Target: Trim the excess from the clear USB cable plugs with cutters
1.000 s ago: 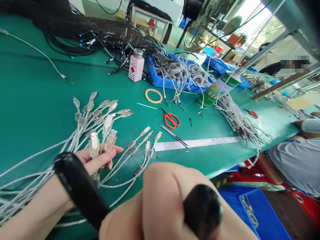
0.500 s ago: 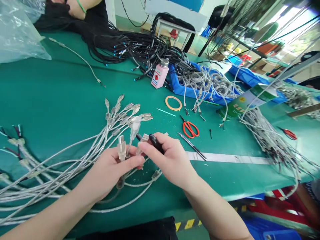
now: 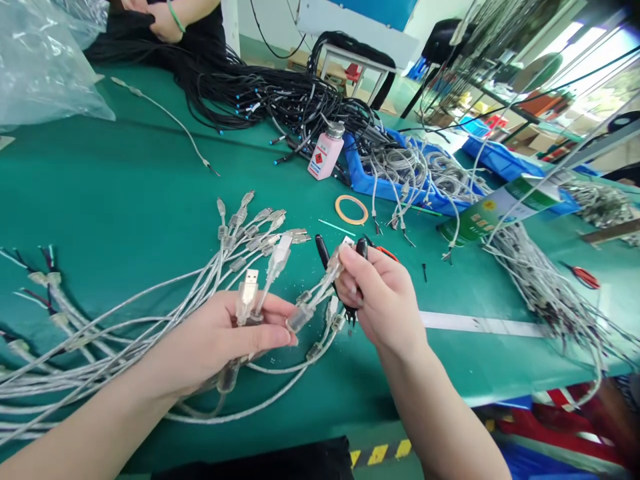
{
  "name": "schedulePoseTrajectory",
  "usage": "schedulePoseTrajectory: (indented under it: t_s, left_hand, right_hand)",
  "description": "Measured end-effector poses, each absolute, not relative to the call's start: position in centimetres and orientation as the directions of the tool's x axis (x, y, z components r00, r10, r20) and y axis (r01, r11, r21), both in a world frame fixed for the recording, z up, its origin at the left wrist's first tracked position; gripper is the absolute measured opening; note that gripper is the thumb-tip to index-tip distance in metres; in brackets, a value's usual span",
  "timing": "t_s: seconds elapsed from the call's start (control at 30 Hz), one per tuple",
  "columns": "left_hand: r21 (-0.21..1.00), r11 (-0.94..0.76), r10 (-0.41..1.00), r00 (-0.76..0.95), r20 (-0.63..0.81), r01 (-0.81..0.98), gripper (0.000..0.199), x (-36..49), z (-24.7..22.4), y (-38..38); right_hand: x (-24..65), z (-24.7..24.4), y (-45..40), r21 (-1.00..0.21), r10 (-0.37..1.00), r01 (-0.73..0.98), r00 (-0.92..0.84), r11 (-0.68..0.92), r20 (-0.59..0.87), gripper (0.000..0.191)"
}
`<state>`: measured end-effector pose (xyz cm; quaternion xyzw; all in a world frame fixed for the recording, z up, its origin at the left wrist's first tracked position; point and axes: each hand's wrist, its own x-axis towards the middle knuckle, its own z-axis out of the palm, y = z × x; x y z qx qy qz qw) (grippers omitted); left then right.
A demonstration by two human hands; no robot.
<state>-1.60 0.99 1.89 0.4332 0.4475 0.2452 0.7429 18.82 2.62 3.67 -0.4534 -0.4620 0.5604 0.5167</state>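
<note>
My left hand (image 3: 245, 337) is closed round several clear-jacketed USB cables. Two of their plugs, one a bare metal USB plug (image 3: 250, 288) and the other a pale capped plug (image 3: 280, 257), point up above the fingers. Between thumb and fingers, my right hand (image 3: 383, 293) pinches another USB plug (image 3: 345, 245), whose cable runs back to the left fingertips. Black-handled pliers (image 3: 323, 252) also sit in the right hand, handles up; the palm and fingers partly hide them. Behind the left hand lies a bundle of USB cables (image 3: 170, 313), plugs fanned away from me.
Beyond the hands are a tape roll (image 3: 351, 210), a pink bottle (image 3: 326, 152) and a blue bin (image 3: 357, 175) of coiled cables. Orange-handled scissors (image 3: 387, 253) lie partly behind my right hand. A green-and-white can (image 3: 495, 212) lies right. Another person's hand (image 3: 165, 20) touches black cables.
My right hand has moved right and slightly up, drawing one USB plug away from the left hand. The pliers moved with it and show more clearly. The left hand stays nearly in place.
</note>
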Motion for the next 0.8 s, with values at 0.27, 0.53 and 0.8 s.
schedulePoseTrajectory:
  t_s: [0.27,0.53,0.8]
  left_hand:
    - [0.862,0.506,0.815,0.317,-0.486,0.022,0.021,-0.9,1.9,1.0]
    - [0.922,0.387,0.887,0.263,-0.379,0.022,0.017,-0.6,1.5,1.0]
    - [0.968,0.222,0.934,0.261,-0.245,0.114,0.015,-0.3,1.8,0.5]
  right_hand:
    - [18.6,1.9,3.4,-0.980,0.999,-0.198,-0.044,-0.036,-0.028,0.026]
    - [18.5,2.3,0.8,-0.988,0.942,0.154,-0.330,-0.012,-0.062,0.039]
    - [17.4,2.7,0.0,-0.913,0.886,0.369,-0.463,0.172,-0.020,0.018]
